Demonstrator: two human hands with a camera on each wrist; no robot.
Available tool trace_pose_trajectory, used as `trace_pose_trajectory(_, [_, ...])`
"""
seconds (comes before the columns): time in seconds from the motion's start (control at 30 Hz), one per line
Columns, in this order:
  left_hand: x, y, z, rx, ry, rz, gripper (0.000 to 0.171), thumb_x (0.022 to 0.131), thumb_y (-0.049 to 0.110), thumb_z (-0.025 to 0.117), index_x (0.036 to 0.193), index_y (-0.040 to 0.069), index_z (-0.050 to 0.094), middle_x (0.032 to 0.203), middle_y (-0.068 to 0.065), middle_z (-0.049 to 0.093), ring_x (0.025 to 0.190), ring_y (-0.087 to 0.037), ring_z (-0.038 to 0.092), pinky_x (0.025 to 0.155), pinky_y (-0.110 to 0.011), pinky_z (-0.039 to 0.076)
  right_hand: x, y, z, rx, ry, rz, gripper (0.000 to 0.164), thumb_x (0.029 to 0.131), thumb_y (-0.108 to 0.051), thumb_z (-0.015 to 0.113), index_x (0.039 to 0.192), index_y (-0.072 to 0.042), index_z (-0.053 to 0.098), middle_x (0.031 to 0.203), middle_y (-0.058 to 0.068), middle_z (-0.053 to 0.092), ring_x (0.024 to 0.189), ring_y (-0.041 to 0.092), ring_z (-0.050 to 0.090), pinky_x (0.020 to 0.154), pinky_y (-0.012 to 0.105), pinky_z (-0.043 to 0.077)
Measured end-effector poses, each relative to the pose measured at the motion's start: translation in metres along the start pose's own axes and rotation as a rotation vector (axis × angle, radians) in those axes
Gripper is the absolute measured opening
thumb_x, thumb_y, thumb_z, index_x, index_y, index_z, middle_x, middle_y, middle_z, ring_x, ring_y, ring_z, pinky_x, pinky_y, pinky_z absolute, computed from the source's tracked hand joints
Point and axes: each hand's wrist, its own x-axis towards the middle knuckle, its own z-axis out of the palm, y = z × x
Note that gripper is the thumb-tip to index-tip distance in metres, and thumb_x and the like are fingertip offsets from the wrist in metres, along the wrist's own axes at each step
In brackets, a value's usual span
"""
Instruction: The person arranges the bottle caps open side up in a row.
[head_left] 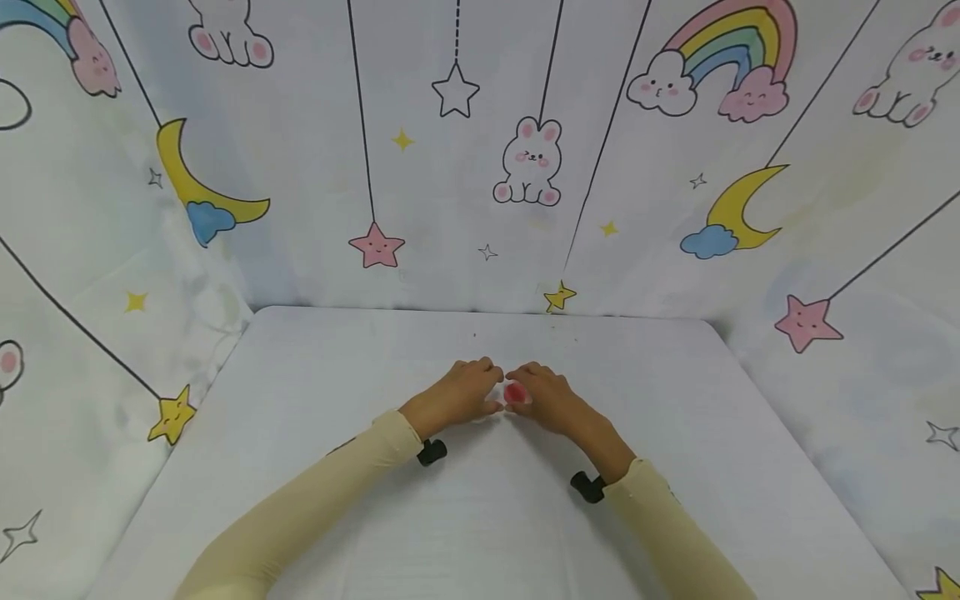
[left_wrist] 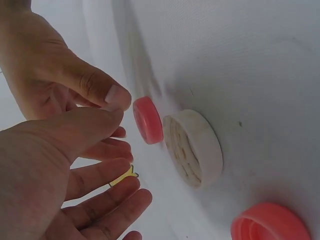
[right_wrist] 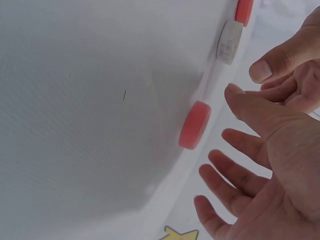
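Observation:
My left hand (head_left: 467,393) and right hand (head_left: 543,396) face each other, fingers loosely bent and holding nothing. A red round cap (head_left: 515,393) lies between the right thumb and fingers in the head view, but the right wrist view shows that hand (right_wrist: 275,160) apart from the red cap (right_wrist: 195,125). Beyond my left fingers in the left wrist view, a white round lid-like piece (left_wrist: 212,150) stands on edge, its hollow side showing beige ridges. Red caps stand on either side, one farther off (left_wrist: 148,120) and one nearer (left_wrist: 270,222). The thumbs almost meet.
The caps are on a white-covered table (head_left: 480,517). Behind and beside it hang pale cloth walls (head_left: 315,167) printed with stars, moons, rabbits and rainbows. Black wrist cameras sit below the left cuff (head_left: 432,452) and right cuff (head_left: 588,487).

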Motion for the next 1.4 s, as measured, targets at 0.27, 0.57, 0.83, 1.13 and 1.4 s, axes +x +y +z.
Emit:
trace_pose_trajectory(0.27, [0.015,0.003,0.004,0.044,-0.015,0.007,0.048,0.100,0.040,0.074,0.135,0.009,0.063,0.126,-0.008,0.064,0.117,-0.023,0.064,0.104,-0.047,0.051,0.001,0.010,0.002,0.004,-0.002,0.020,0.055,0.096,-0.031,0.080,0.142,-0.007,0.062,0.140,0.017,0.061,0.131,0.037,0.057,0.103,0.064,0.047])
trace_pose_trajectory(0.57, [0.032,0.004,0.011,0.068,-0.030,-0.004,0.045,0.098,0.041,0.077,0.127,0.009,0.066,0.118,-0.006,0.065,0.111,-0.021,0.064,0.099,-0.045,0.053,0.001,0.018,0.004,0.010,-0.004,0.034,0.050,0.097,-0.029,0.079,0.139,-0.006,0.064,0.139,0.018,0.061,0.130,0.038,0.058,0.102,0.066,0.047])
trace_pose_trajectory(0.83, [0.036,0.005,0.014,0.047,-0.041,-0.014,0.043,0.097,0.043,0.077,0.123,0.010,0.068,0.114,-0.005,0.063,0.105,-0.021,0.063,0.097,-0.044,0.051,0.003,0.020,0.007,0.002,-0.004,0.049,0.046,0.097,-0.028,0.079,0.136,-0.007,0.067,0.138,0.016,0.063,0.130,0.037,0.058,0.104,0.066,0.047])
trace_pose_trajectory(1.13, [0.041,0.002,0.018,0.046,-0.053,-0.023,0.037,0.098,0.041,0.077,0.119,0.012,0.069,0.111,-0.005,0.063,0.104,-0.020,0.062,0.095,-0.043,0.051,0.003,0.023,0.011,-0.004,0.013,0.032,0.039,0.096,-0.024,0.080,0.130,-0.007,0.069,0.133,0.016,0.065,0.126,0.036,0.061,0.101,0.065,0.049])
trace_pose_trajectory(1.4, [0.043,0.002,0.020,0.060,-0.047,-0.021,0.035,0.097,0.038,0.078,0.120,0.012,0.070,0.111,-0.004,0.064,0.103,-0.019,0.062,0.093,-0.042,0.052,0.003,0.023,0.012,-0.002,0.021,0.033,0.038,0.097,-0.023,0.079,0.130,-0.006,0.069,0.132,0.015,0.066,0.126,0.036,0.061,0.102,0.065,0.049])
